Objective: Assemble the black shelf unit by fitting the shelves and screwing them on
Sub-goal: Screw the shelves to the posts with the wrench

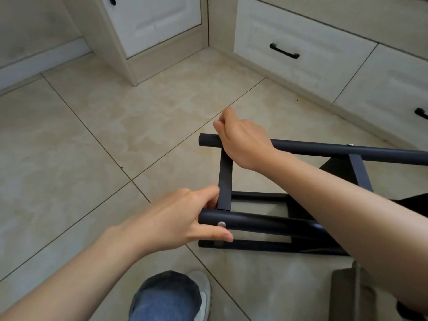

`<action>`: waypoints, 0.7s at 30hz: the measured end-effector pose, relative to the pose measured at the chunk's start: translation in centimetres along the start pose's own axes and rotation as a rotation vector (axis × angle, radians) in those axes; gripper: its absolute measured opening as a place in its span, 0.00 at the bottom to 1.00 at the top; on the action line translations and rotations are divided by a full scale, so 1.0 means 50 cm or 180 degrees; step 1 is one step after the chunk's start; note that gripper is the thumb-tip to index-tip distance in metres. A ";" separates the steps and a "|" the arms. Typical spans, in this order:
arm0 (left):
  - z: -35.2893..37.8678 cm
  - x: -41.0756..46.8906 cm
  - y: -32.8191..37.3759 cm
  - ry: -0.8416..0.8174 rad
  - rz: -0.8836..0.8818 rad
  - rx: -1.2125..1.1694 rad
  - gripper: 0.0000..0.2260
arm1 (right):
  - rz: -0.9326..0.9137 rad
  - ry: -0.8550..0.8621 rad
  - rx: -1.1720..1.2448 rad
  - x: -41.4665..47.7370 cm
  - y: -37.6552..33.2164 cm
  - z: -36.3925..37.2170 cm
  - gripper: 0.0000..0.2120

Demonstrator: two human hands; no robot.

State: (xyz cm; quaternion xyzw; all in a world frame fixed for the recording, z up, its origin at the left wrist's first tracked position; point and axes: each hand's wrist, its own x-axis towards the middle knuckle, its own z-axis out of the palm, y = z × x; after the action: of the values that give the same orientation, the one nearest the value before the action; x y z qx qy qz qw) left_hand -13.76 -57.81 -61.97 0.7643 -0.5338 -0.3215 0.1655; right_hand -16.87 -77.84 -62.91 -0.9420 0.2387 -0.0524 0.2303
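The black shelf unit (266, 222) lies on its side on the tiled floor, its round tubes running left to right. My left hand (185, 216) grips the end of the near tube, thumb under it beside a silver screw head (221, 224). A flat black crossbar (225, 181) joins the near tube to the far tube (324, 148). My right hand (240, 141) holds the far tube near its left end, fingers curled over it. Whether they pinch a screw there is hidden. Another silver screw (350, 145) shows further along the far tube.
White cabinets with black handles (284, 51) line the far wall and right side. My knee in jeans and a shoe (171, 295) are at the bottom edge. A grey object (352, 293) lies at the lower right. Bare tiled floor (92, 147) spreads to the left.
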 end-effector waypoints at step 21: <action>0.010 -0.009 -0.018 0.0154 0.0067 -0.0130 0.23 | -0.0296 0.0143 -0.0121 -0.006 0.008 0.008 0.14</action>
State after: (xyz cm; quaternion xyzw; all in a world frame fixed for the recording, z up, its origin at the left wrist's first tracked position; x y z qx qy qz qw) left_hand -13.57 -57.03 -62.73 0.7627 -0.5310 -0.3120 0.1974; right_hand -17.20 -77.86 -63.43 -0.9548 0.2006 -0.0797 0.2042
